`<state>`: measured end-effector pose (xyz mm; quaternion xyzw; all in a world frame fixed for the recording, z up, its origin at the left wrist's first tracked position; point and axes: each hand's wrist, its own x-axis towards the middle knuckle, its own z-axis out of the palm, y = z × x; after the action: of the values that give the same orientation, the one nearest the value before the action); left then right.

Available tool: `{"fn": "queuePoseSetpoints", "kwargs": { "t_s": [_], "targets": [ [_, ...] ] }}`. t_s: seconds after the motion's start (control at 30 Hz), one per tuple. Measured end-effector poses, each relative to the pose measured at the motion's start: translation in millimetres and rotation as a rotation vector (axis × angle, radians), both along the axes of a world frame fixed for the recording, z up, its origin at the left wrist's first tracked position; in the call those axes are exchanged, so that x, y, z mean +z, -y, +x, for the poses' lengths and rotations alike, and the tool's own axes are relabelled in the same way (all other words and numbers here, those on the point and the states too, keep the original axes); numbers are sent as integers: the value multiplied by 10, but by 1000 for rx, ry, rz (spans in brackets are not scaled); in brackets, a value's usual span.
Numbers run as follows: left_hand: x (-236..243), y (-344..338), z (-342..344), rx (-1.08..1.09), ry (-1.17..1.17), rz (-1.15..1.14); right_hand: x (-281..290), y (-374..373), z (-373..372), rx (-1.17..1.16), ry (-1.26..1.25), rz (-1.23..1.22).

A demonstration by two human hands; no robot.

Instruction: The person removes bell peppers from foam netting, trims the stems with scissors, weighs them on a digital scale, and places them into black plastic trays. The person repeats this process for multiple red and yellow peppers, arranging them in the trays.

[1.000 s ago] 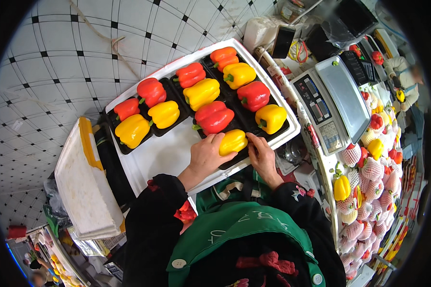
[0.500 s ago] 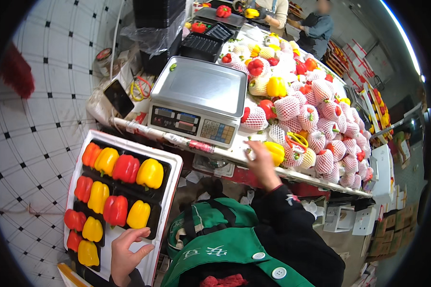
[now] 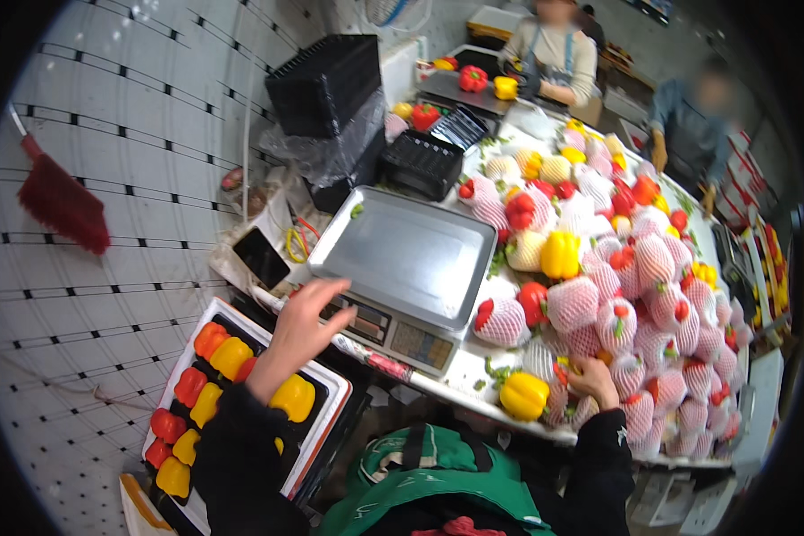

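My left hand (image 3: 305, 329) is open, fingers apart, in front of the metal-topped scale (image 3: 402, 255), partly covering its display panel. Among bell peppers in white and pink foam nets (image 3: 573, 304), my right hand (image 3: 594, 382) has its fingers curled at the pile's near edge. Something small, red and yellow, shows by its fingertips, but what it grips is hidden. A bare yellow bell pepper (image 3: 524, 396) lies just left of that hand. Below my left forearm, a white foam box (image 3: 338, 393) holds black trays of red, orange and yellow bell peppers, some hidden by my sleeve.
A phone (image 3: 261, 258) and red-and-yellow looped handles (image 3: 298, 241) lie left of the scale. Black trays (image 3: 420, 163) and a tall black stack (image 3: 323, 85) stand behind it. Two people (image 3: 558, 58) are across the table. A red brush (image 3: 62, 196) is at far left.
My left hand has moved from the foam box up to the scale's front. My right hand has gone rightward into the netted peppers, its fingers now curled. The view has shifted.
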<state>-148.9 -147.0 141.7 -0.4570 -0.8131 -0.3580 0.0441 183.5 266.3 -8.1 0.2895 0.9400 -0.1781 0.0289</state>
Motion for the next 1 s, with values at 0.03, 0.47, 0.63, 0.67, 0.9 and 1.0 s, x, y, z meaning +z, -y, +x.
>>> {"fn": "queuePoseSetpoints", "kwargs": {
  "t_s": [0.03,0.47,0.63,0.67,0.9,1.0],
  "targets": [
    [34,-150,-204,60,-50,47,40,-92,-53,35,61,-55],
    [1124,-1475,-2703,631,-778,-84,792,263,38,-37,-1,328],
    [978,-2082,-2159,-46,-1080,230,935,689,321,-261,-315,257],
    [791,-2201,-2104,-118,-884,153,747,748,327,-349,-455,208],
    [-1092,-2785,-2776,-195,-500,-171,113,1048,6,-710,-722,59],
    [-1242,-2995,-2883,-145,-443,-410,-61,1056,79,-842,-790,55]
  ]
}}
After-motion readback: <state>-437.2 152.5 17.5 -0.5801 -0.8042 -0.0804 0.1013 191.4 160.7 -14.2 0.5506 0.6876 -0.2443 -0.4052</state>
